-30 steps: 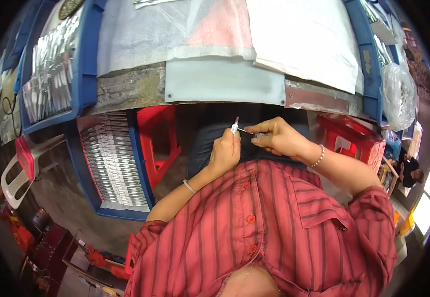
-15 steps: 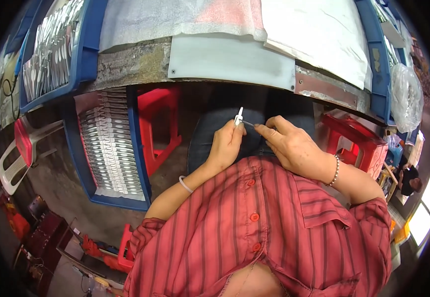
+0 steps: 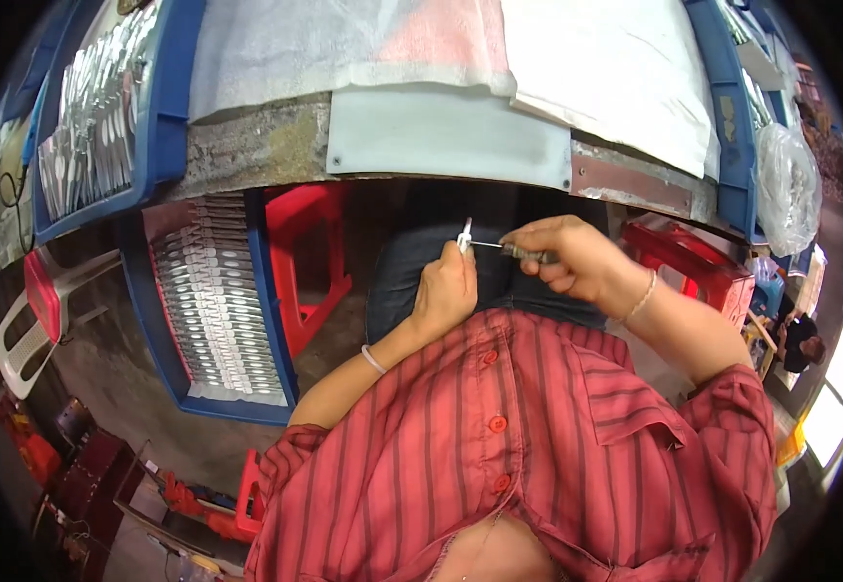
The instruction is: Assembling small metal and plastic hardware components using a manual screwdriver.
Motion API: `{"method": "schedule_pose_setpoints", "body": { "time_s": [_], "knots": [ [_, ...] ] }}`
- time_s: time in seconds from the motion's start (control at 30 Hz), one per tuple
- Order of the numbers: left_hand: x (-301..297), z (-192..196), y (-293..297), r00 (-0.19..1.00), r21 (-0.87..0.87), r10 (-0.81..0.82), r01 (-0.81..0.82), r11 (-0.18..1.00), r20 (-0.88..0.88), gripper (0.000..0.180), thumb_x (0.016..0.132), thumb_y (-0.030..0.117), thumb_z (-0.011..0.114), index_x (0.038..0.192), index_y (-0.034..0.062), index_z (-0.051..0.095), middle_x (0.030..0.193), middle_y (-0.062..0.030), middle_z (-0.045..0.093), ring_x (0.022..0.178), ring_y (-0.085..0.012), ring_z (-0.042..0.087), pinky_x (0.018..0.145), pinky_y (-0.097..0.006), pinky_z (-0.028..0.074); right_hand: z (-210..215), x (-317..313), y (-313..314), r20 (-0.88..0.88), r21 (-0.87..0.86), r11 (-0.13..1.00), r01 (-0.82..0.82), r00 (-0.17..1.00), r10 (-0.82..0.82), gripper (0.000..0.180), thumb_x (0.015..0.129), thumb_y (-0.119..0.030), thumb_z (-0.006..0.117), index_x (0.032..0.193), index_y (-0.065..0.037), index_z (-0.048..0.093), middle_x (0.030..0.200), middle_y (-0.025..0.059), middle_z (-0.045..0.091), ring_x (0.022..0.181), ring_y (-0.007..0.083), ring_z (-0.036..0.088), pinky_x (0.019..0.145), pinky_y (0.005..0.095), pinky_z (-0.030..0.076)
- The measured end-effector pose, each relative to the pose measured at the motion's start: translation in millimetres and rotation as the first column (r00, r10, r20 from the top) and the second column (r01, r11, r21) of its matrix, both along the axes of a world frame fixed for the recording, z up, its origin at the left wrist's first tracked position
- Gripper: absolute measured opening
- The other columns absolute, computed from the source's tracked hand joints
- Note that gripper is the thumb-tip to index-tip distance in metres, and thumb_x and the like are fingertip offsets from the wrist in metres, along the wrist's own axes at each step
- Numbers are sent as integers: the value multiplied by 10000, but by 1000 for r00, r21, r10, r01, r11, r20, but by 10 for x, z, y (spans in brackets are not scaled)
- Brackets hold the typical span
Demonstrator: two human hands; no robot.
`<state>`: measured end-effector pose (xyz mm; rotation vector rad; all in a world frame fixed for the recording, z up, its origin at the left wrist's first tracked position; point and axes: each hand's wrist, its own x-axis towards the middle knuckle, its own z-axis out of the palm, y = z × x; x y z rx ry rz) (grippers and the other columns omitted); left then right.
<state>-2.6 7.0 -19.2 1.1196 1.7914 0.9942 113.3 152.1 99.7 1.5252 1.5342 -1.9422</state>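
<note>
White piece (image 3: 464,238) — jutting from left hand (image 3: 447,287).

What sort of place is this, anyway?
Probably a workshop. A blue tray holds many shiny pieces, the bench edge looks worn, and the right hand holds a thin tool up to a small piece in the left hand.
</note>
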Motion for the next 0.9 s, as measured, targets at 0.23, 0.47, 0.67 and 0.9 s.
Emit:
{"method": "schedule_pose_setpoints", "body": {
  "time_s": [0.23,0.47,0.67,0.9],
  "knots": [
    [-20,83,54,984,61,63,-74,995,167,184,939,101,470,817,-37,485,647,-252,571,628,-440,592,509,-474,441,108,-40,-62,243,760,199,-619,555,796,371,804,-118,558,1153,-3,608,684,136,574,462,204,530,420,333,449],
    [-36,57,88,996,17,29,-31,999,82,191,938,101,470,808,-39,469,636,-246,565,610,-440,588,498,-472,441,101,-204,-1,482,652,-93,-753,316,817,450,736,-92,575,1173,9,604,681,153,578,512,256,575,464,345,474],
    [3,-30,69,999,64,20,-23,998,40,206,935,106,475,792,-41,454,611,-263,548,588,-461,572,485,-492,430,-134,-81,35,-6,501,717,-483,827,562,258,789,-124,608,998,5,686,886,184,685,814,357,655,755,385,516],
    [16,70,64,997,92,33,-40,995,74,191,932,102,481,799,-34,466,612,-265,544,595,-462,569,489,-499,418,136,-119,-102,471,639,-9,-769,381,795,461,770,-94,581,1226,-21,578,651,127,580,526,237,590,465,362,473]
  ]
}}
